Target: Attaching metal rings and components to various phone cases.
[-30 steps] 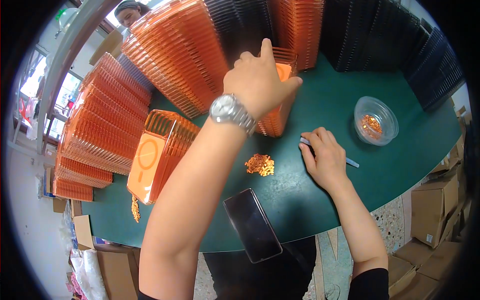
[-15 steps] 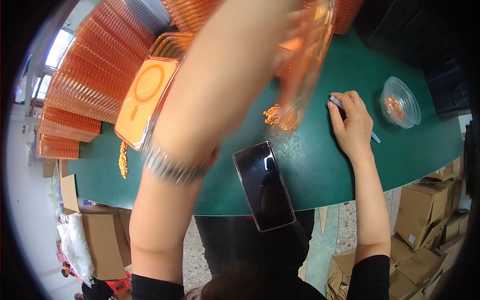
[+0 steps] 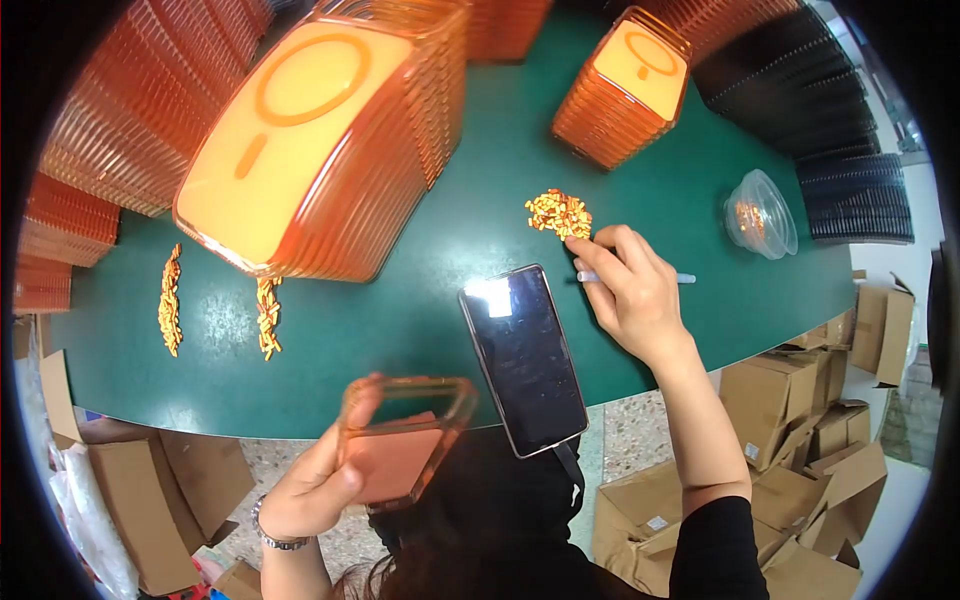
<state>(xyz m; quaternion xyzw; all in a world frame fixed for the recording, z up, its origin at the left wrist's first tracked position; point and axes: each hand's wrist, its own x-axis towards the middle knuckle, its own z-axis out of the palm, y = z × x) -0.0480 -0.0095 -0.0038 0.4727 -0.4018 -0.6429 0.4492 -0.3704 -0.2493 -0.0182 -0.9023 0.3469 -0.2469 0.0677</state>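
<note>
Over the table's front edge my left hand (image 3: 318, 488) is closed on a translucent orange phone case (image 3: 402, 452), thumb on one side and fingers on the other. My right hand (image 3: 634, 295) holds a slim pale pen-like tool (image 3: 686, 278) crosswise. Its index fingertip reaches the near edge of a pile of small orange-gold pieces (image 3: 560, 213); whether it has picked up a piece is too small to tell. Between the hands lies a dark-screened smartphone (image 3: 528, 362), its lower end past the table edge.
Stacked orange phone cases (image 3: 300, 150) stand at left, with a smaller stack (image 3: 622, 88) at the back. Two rows of small pieces (image 3: 170, 305) lie at left. A clear plastic tub (image 3: 762, 218) and black case stacks (image 3: 860, 198) are at right. Cardboard boxes (image 3: 770, 400) fill the floor beyond the table.
My left arm has drawn back from across the table to the front edge, now with a single case in hand. My right hand has moved left to the pile of pieces.
</note>
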